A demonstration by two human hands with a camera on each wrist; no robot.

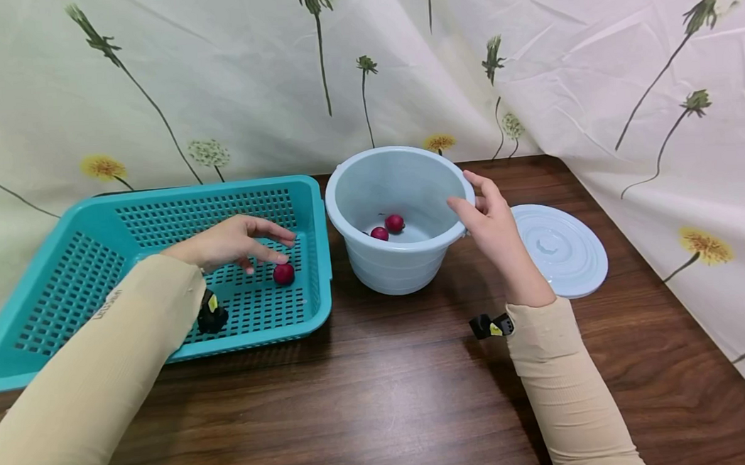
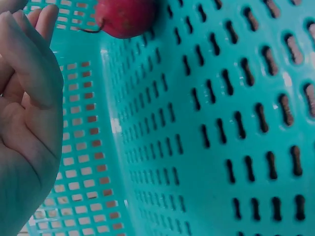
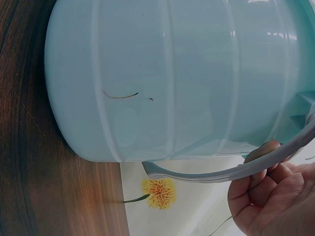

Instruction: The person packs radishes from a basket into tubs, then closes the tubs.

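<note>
A red radish [image 1: 283, 274] lies in the teal basket [image 1: 323, 264], near its right end. My left hand [image 1: 245, 242] hovers over it with loosely bent fingers. In the left wrist view a gap shows between those fingers and the radish [image 2: 127, 17], which has a thin root. My right hand [image 1: 490, 218] holds the light blue bucket [image 1: 394, 267] at its right rim. In the right wrist view its fingers curl by the bucket's grey handle [image 3: 211, 175], which hangs along the side. Two more radishes [image 1: 395, 223] lie on the bucket's floor.
A round light blue lid [image 1: 562, 249] lies on the brown wooden table [image 1: 383, 402], right of the bucket. Behind stands a white cloth [image 1: 222, 71] printed with dandelions. The basket's raised, slotted walls surround the left hand.
</note>
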